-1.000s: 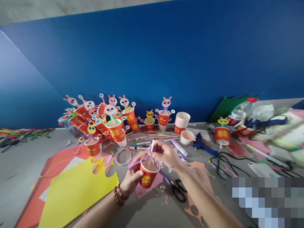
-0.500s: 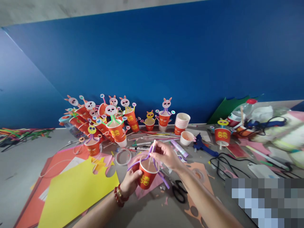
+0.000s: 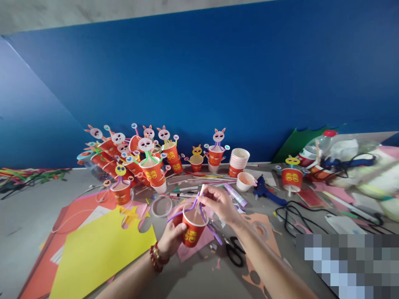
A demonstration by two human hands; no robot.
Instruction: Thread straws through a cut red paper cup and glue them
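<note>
A red paper cup (image 3: 190, 234) with yellow characters is tilted in my left hand (image 3: 174, 236), fingers wrapped round its side. Purple pipe cleaners (image 3: 178, 216) bend over the cup's rim on both sides. Out of the cup's mouth rises a thin pale stick (image 3: 202, 189), beside the upright part of the pipe cleaners. My right hand (image 3: 218, 203) pinches at the top of this stick above the rim; whether its fingertips also hold the pipe cleaners I cannot tell. Black-handled scissors (image 3: 234, 253) lie on the table below my right wrist.
Finished cup figures with rabbit faces (image 3: 145, 144) crowd the back left. A cup stack (image 3: 239, 158) stands behind my hands, a blue glue gun (image 3: 264, 191) to its right. Yellow paper (image 3: 106, 249) lies left, a tape roll (image 3: 162, 206) beside it, black cables (image 3: 289, 207) right.
Both hands stay almost in place, with the cup and stick still held. The cup has shifted very slightly up and left.
</note>
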